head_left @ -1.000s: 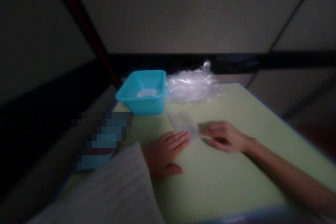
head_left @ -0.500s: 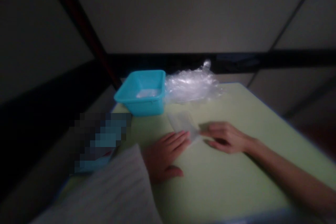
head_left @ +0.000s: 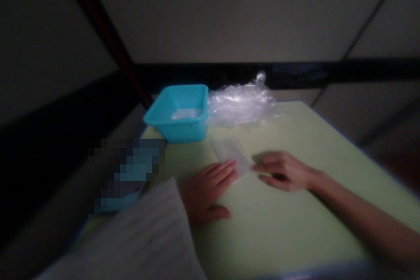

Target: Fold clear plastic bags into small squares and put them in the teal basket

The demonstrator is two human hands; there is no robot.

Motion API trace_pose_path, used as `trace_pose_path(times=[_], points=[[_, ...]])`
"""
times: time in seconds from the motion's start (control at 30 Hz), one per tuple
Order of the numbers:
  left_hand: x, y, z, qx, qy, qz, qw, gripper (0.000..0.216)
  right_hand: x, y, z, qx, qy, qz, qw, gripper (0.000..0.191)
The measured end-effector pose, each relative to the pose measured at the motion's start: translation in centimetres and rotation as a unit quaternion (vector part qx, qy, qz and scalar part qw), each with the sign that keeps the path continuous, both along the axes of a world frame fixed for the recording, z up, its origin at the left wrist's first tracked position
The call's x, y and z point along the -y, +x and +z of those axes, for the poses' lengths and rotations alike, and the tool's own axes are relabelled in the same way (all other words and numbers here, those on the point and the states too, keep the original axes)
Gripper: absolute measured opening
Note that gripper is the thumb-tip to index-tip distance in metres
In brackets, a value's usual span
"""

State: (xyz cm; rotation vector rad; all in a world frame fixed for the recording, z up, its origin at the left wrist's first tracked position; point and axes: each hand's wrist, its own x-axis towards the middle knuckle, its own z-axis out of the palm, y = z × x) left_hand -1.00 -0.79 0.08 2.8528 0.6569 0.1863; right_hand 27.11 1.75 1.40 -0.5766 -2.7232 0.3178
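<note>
A small clear plastic bag point(head_left: 231, 148) lies flat on the pale green table. My left hand point(head_left: 211, 190) rests palm down over its near left part, fingers stretched out and thumb spread to the side, hiding some of the plastic. At the bag's right corner is the tip of my right hand's point(head_left: 280, 170) extended forefinger; I cannot tell whether it presses on the plastic or just meets its edge. The thumb of that hand is apart from the forefinger, and the other fingers are bent. Nothing shows in its grasp.
Behind the bag stands a turquoise plastic basin point(head_left: 183, 133) with something whitish inside. A crumpled heap of clear plastic point(head_left: 243, 103) lies to its right. At the left edge of the table point(head_left: 315, 218) is a pixelated bluish object point(head_left: 138, 170). A wall rises behind.
The view has shifted very slightly. Both hands keep almost the same place and pose at the bag, and the basin and plastic heap have not moved on the table.
</note>
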Motion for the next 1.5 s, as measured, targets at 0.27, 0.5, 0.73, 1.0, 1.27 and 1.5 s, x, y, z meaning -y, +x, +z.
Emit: trace_pose_path(times=[0.27, 0.5, 0.73, 1.0, 1.27, 1.5], points=[[-0.4, 0.7, 0.7, 0.001, 0.002, -0.007, 1.000, 0.082, 0.0, 0.0, 0.1, -0.003, -0.007, 0.010, 1.000, 0.027], [-1.1, 1.8, 0.9, 0.015, -0.015, -0.029, 0.999, 0.077, 0.2, -0.2, 0.0, -0.007, -0.010, 0.011, 1.000, 0.027], [-1.2, 1.9, 0.8, 0.004, -0.027, -0.037, 0.999, 0.078, 0.2, -0.1, 0.0, -0.016, -0.034, 0.000, 0.999, 0.025], [-1.3, 1.9, 1.0, -0.010, -0.047, -0.039, 0.998, 0.078, 0.3, -0.2, 0.1, -0.020, -0.094, -0.009, 0.995, 0.018], [-1.4, 1.7, 1.1, -0.019, -0.048, -0.048, 0.997, 0.084, 0.1, -0.2, 0.1, -0.024, -0.103, -0.005, 0.994, 0.017], [-1.4, 1.7, 1.3, -0.026, -0.048, -0.047, 0.997, 0.087, 0.1, -0.3, 0.1, -0.028, -0.089, -0.010, 0.996, 0.019]])
